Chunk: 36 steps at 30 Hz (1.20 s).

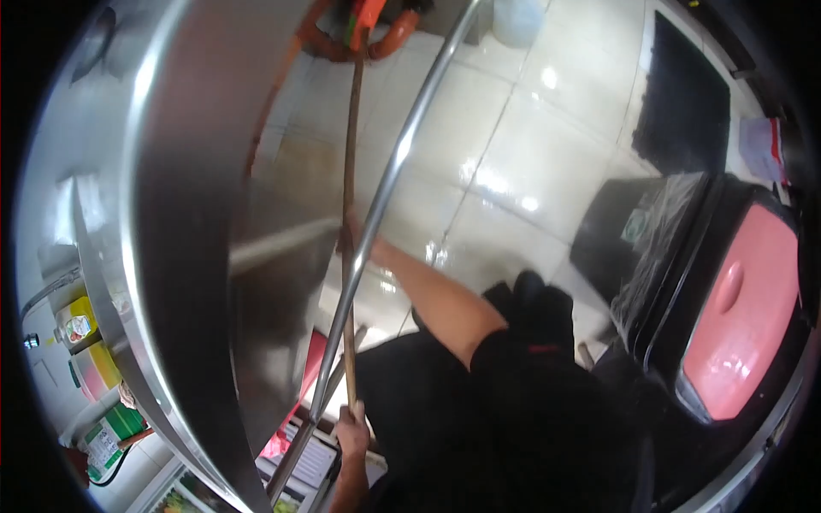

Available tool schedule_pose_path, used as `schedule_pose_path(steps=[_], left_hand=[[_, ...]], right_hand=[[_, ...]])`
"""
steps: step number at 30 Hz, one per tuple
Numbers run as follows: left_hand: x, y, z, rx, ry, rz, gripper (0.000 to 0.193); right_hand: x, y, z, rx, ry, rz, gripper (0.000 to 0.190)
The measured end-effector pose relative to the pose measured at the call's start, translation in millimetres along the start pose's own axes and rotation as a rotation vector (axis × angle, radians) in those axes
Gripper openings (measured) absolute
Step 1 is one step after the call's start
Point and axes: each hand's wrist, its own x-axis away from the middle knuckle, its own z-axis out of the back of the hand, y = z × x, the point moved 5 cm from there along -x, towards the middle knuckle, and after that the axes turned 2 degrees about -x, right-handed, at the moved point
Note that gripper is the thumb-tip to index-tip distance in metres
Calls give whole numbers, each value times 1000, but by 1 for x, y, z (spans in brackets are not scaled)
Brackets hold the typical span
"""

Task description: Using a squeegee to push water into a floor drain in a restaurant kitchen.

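Observation:
A long wooden pole (351, 141) runs from the lower middle up to an orange-red piece (367, 22) at the top, whose kind I cannot tell. My left hand (353, 428) is closed around its lower end. Further up, my right hand (353, 234) is around the pole, blurred and partly hidden behind a slanting metal tube (403, 147). The tube crosses in front of the pole. Beneath the pole's upper part lies a wet, shiny tiled floor (487, 128).
A steel counter edge (131, 224) curves along the left, with bottles (78, 324) and a green-and-white container (112, 442) beyond. At right stand a black container with clear plastic (654, 237) and a pink panel (744, 314). A dark mat (686, 96) and bucket (518, 22) lie farther up.

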Motion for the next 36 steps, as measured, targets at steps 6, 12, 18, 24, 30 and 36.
schedule_pose_path(steps=[6, 12, 18, 24, 30, 36], left_hand=[[-2, 4, -8, 112, -58, -98, 43], [-7, 62, -27, 642, -392, -19, 49], [-56, 116, -42, 865, -502, -23, 48], [-105, 154, -41, 1422, -716, -21, 39], [-122, 170, -51, 1049, -438, -131, 33], [-146, 217, -74, 1439, -712, -100, 34]], right_hand=[[32, 59, 90, 1217, 76, -157, 79], [169, 137, 141, 1585, -979, -550, 41], [265, -39, 69, 1429, -230, -319, 41], [374, -79, 168, 1728, 276, -809, 46], [173, -121, 76, 1298, 197, 102, 64], [-12, -90, 57, 203, 73, 192, 53]])
